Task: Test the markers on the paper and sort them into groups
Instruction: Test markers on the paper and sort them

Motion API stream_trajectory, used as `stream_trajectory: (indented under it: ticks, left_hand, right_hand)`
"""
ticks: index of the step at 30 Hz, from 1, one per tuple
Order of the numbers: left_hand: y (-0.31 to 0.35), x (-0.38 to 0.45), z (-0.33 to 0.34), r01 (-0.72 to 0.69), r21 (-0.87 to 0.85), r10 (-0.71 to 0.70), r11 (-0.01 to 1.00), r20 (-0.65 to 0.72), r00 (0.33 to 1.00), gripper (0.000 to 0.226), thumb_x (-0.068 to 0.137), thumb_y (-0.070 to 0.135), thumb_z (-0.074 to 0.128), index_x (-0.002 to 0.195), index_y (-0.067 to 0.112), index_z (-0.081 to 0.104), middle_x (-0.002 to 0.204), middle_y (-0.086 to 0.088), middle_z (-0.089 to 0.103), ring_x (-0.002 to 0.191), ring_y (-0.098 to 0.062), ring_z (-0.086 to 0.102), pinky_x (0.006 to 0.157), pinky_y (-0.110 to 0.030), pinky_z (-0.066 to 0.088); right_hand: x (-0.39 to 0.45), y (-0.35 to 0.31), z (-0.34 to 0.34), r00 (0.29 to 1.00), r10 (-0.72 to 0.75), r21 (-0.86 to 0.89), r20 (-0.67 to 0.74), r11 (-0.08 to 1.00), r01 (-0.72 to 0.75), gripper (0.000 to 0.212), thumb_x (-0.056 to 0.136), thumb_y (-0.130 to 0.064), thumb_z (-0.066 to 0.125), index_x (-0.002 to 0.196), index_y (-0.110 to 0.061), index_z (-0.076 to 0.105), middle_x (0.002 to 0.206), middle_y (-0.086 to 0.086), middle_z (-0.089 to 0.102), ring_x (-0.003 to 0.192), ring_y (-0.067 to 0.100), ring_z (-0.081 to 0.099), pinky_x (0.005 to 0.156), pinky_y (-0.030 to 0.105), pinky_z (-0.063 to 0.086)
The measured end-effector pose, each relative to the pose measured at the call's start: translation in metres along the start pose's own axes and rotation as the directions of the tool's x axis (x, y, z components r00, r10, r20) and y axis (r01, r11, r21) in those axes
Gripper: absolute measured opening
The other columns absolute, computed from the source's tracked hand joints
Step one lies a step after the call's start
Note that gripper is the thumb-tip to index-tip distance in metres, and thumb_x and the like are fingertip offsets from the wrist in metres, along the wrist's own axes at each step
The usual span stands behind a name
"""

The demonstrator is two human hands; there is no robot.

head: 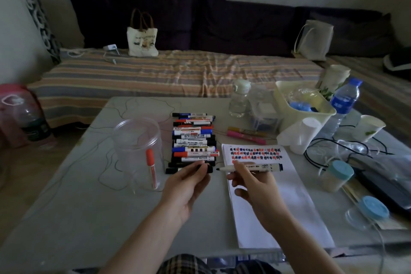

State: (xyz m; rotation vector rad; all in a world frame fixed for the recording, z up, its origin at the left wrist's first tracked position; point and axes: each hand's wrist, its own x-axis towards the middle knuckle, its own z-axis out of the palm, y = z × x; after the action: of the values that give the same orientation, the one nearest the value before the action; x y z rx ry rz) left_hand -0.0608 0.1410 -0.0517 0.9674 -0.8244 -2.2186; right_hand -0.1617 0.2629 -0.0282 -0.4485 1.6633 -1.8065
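Head view looks down on a pale grey worktop (89, 207) where the person's right hand (255, 187) pinches a white-barrelled marker with a dark blue end (251, 168), uncapped, lying level with its dark tip pointing toward the left hand. The left hand (189, 182) curls its fingertips round a small black marker cap (209, 168), just off the tip, so cap and pen are apart by a small gap. Under and beyond the right hand lies the white sheet of paper (278, 196); rows of small red, blue and black test marks (255, 153) fill its far end, just past the marker. Beyond the left hand sits the stacked row of whiteboard markers with black, red and blue caps (193, 140), lying crosswise. To the outer side of the left hand stands a clear round plastic jar (138, 151) with one red-capped pen (151, 167) inside. Two pink and yellow highlighters (246, 134) lie beyond the paper.

The step looks like the moment around a test stroke: either about to write or about to recap; I cannot tell which. To do it well, tilt the tip down onto bare paper just nearer than the last row, make a short firm mark, and read whether ink flows cleanly. Keep the cap in the left fingers, then push it on squarely until it seats. Place the pen with the row or the jar by its result, keeping groups apart
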Motion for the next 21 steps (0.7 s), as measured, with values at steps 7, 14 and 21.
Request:
stream_trajectory:
  ticks: [7,14,21]
  left_hand:
    - [-0.003,-0.006,0.008,-0.024,0.043,0.020,0.999,0.072,0.997,0.014,0.071,0.004,0.076,0.084,0.009,0.077,0.093,-0.013,0.075,0.082,-0.019,0.074,0.065,-0.022,0.058]
    - [-0.008,-0.009,0.014,-0.081,0.110,0.068,0.991,0.110,0.992,0.024,0.073,0.006,0.076,0.096,0.007,0.072,0.094,-0.008,0.076,0.088,-0.019,0.073,0.070,-0.024,0.058]
    - [-0.008,-0.010,0.011,-0.223,0.174,0.198,0.959,0.153,0.968,0.018,0.078,-0.002,0.072,0.094,0.006,0.070,0.089,-0.007,0.076,0.086,-0.016,0.073,0.073,-0.020,0.057]
  right_hand:
    - [-0.003,0.002,0.000,1.000,-0.008,-0.016,-0.010,1.000,0.008,0.022,0.090,-0.031,0.068,0.082,-0.010,0.074,0.082,0.012,0.075,0.066,0.015,0.062,0.060,0.029,0.049]
    - [0.001,0.009,0.000,0.998,-0.029,-0.005,-0.048,1.000,0.029,0.016,0.079,-0.031,0.076,0.073,-0.017,0.076,0.071,0.004,0.071,0.063,0.010,0.065,0.059,0.019,0.053]
    - [0.004,0.012,0.003,0.998,-0.043,0.062,0.039,0.997,0.041,0.030,0.069,-0.036,0.076,0.084,-0.010,0.074,0.075,0.006,0.069,0.073,0.015,0.064,0.075,0.029,0.056]
